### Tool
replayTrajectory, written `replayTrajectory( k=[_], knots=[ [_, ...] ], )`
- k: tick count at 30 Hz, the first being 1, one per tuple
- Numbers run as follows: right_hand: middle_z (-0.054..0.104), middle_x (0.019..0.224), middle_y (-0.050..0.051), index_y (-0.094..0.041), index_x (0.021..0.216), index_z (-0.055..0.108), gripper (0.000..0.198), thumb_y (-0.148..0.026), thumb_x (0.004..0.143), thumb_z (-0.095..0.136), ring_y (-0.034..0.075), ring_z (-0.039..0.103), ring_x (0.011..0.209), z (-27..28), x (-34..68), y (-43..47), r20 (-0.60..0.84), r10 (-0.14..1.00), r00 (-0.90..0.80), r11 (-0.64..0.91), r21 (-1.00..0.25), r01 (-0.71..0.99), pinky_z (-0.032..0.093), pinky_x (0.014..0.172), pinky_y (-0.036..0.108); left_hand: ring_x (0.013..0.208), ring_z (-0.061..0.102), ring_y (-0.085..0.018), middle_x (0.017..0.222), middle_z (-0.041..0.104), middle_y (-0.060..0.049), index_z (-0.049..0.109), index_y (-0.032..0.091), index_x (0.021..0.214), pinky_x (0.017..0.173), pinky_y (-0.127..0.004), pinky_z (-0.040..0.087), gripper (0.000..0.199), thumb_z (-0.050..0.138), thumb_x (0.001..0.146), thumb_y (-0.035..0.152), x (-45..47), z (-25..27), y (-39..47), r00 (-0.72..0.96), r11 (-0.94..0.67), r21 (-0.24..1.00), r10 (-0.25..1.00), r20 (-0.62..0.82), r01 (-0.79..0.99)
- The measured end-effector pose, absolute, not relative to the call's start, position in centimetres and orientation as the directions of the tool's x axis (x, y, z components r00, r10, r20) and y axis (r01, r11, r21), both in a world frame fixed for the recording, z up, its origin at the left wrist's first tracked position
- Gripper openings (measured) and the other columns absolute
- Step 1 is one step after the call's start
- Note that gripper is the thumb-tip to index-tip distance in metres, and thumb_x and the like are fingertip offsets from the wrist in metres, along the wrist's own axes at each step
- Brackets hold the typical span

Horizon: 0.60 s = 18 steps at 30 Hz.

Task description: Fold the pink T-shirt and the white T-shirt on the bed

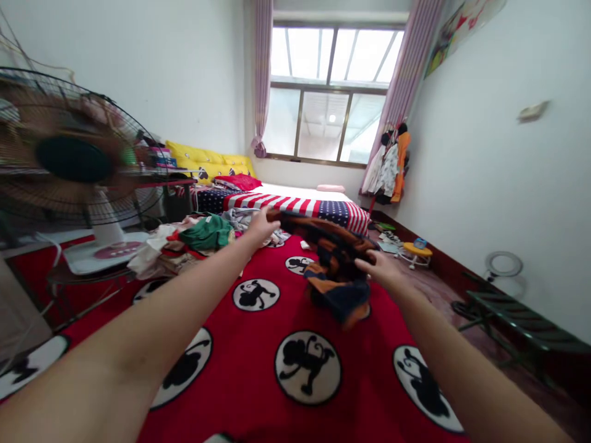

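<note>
Stretched between my two hands is an orange and dark blue garment [337, 258], blurred by motion; its exact kind cannot be made out. My left hand [264, 226] grips its left end with closed fingers. At the other end, my right hand [376, 266] is closed on the cloth. The garment's lower part hangs down in folds over a red blanket [249, 381] printed with black monkeys in white circles. To the left of my left hand lies a heap of clothes, with a green garment [209, 232] on top.
A fan [74, 157] stands at the left on a metal-legged stand. Beyond the blanket is a bed with a stars-and-stripes cover [277, 202]. On the right are a yellow stool [418, 249], a dark green folding bench [521, 317] and hanging clothes [388, 169].
</note>
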State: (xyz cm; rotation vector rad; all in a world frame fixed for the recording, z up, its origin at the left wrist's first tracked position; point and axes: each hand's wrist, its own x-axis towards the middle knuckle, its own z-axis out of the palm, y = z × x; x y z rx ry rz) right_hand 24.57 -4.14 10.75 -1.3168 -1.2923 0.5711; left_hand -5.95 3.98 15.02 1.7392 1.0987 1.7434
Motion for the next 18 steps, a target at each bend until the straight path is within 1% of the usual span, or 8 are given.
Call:
replayTrajectory(
  k=[3,6,9,12,13,15,16,18],
  knots=[
    [0.069,0.069,0.004,-0.016,0.074,0.069,0.026,-0.022,0.05,0.078,0.022,0.065,0.061,5.6,26.3,-6.3,0.31,0.922,0.233,0.185,-0.88,0.437,0.053,0.058,0.035,0.09,0.06,-0.025,0.083,0.068,-0.006,0.068,0.016,0.077,0.094,-0.042,0.042,0.025,0.066,0.055,0.006,-5.6,7.8,2.2,0.058,-0.532,0.75,0.828,0.558,0.393],
    [0.07,0.087,0.008,-0.018,0.089,0.07,0.032,-0.03,0.059,0.074,0.026,0.066,0.077,2.9,26.3,-8.6,0.347,0.926,0.151,0.193,-0.777,0.599,0.053,0.072,0.041,0.088,0.061,-0.025,0.08,0.069,-0.006,0.071,0.018,0.072,0.092,-0.039,0.043,0.02,0.062,0.058,0.007,-4.9,3.4,-0.2,0.23,-0.537,0.687,0.839,0.492,0.489],
    [0.059,0.12,0.011,-0.02,0.118,0.062,0.062,-0.03,0.058,0.076,0.029,0.06,0.105,2.7,24.6,-9.8,0.387,0.922,-0.014,0.271,-0.617,0.739,0.049,0.087,0.042,0.087,0.061,-0.023,0.084,0.069,-0.005,0.073,0.019,0.079,0.087,-0.035,0.046,0.025,0.06,0.06,0.008,-3.2,1.9,-2.0,0.38,-0.569,0.632,0.822,0.425,0.525],
    [0.035,0.147,0.011,-0.027,0.135,0.047,0.089,-0.029,0.053,0.08,0.032,0.051,0.12,3.3,22.2,-10.0,0.325,0.929,-0.176,0.318,-0.463,0.827,0.046,0.093,0.043,0.088,0.061,-0.022,0.089,0.067,-0.006,0.071,0.018,0.088,0.085,-0.034,0.046,0.025,0.06,0.066,0.012,-1.2,1.8,-3.5,0.48,-0.615,0.584,0.785,0.391,0.53],
    [0.034,0.148,0.01,-0.028,0.132,0.052,0.081,-0.027,0.055,0.079,0.033,0.051,0.119,3.4,21.5,-10.0,0.307,0.928,-0.21,0.333,-0.436,0.836,0.045,0.093,0.044,0.09,0.06,-0.023,0.092,0.066,-0.006,0.071,0.018,0.091,0.086,-0.034,0.046,0.026,0.06,0.068,0.013,-0.6,1.9,-4.0,0.51,-0.637,0.574,0.765,0.393,0.514],
    [0.049,0.137,0.01,-0.024,0.114,0.065,0.049,-0.024,0.065,0.072,0.031,0.057,0.111,3.5,20.5,-9.9,0.325,0.913,-0.245,0.381,-0.473,0.794,0.045,0.092,0.043,0.096,0.059,-0.023,0.101,0.065,-0.007,0.068,0.019,0.1,0.089,-0.034,0.045,0.033,0.06,0.069,0.013,0.1,2.1,-5.0,0.553,-0.68,0.571,0.722,0.415,0.46],
    [0.059,0.125,0.01,-0.021,0.105,0.069,0.035,-0.025,0.07,0.068,0.029,0.059,0.106,3.7,20.2,-9.9,0.361,0.904,-0.228,0.404,-0.554,0.728,0.045,0.091,0.042,0.099,0.058,-0.023,0.106,0.063,-0.007,0.067,0.02,0.105,0.092,-0.034,0.045,0.038,0.061,0.069,0.012,0.3,2.1,-5.4,0.558,-0.692,0.578,0.709,0.432,0.432],
    [0.069,0.1,0.007,-0.02,0.099,0.069,0.024,-0.029,0.078,0.062,0.025,0.063,0.095,4.5,19.9,-10.3,0.435,0.896,-0.091,0.425,-0.778,0.462,0.048,0.085,0.038,0.105,0.057,-0.024,0.112,0.061,-0.008,0.062,0.021,0.111,0.096,-0.036,0.043,0.044,0.062,0.068,0.011,0.6,2.2,-5.9,0.519,-0.686,0.612,0.716,0.467,0.395]
  ],
)
